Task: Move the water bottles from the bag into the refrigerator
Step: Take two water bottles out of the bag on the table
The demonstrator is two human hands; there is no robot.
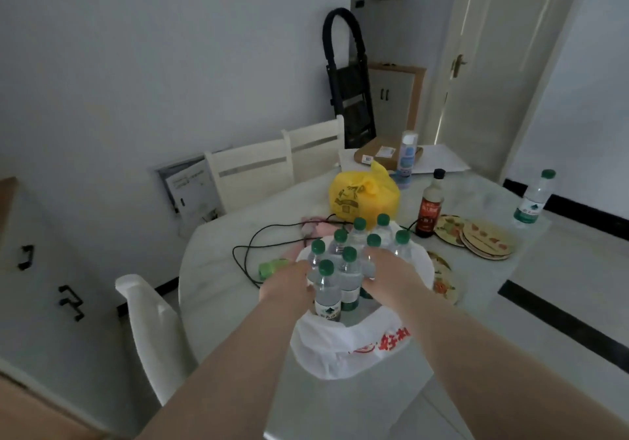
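Far left: a white chair (149,320) stands against the edge of the surface (218,310). On the surface, a black cord (250,252) loops beside a small green object (272,267).

My left hand (289,281) is at the left side of the open white bag (340,347). The thumb is at the nearest bottle (327,291). The fingers of this hand pass behind the bottles and are hidden, so I cannot tell whether they grasp anything.

The water bottles (349,269) show eight green caps. All are upright and packed tight together inside the bag. The bag stands near the front edge of the surface, its sides slumped low around the bottles.

My right hand (388,269) is at the right side of the cluster, with my fingers (371,255) laid against a bottle in the middle. The view is blurred here, so I cannot tell whether they are closed round it or only touching.

Behind the bag is a knotted yellow bag (360,198). To the right stand an upright dark sauce bottle (430,208) and overlapping round patterned mats (486,239).

Far right: a lone water bottle (534,201) stands upright near the right edge of the surface, well apart from the bag.
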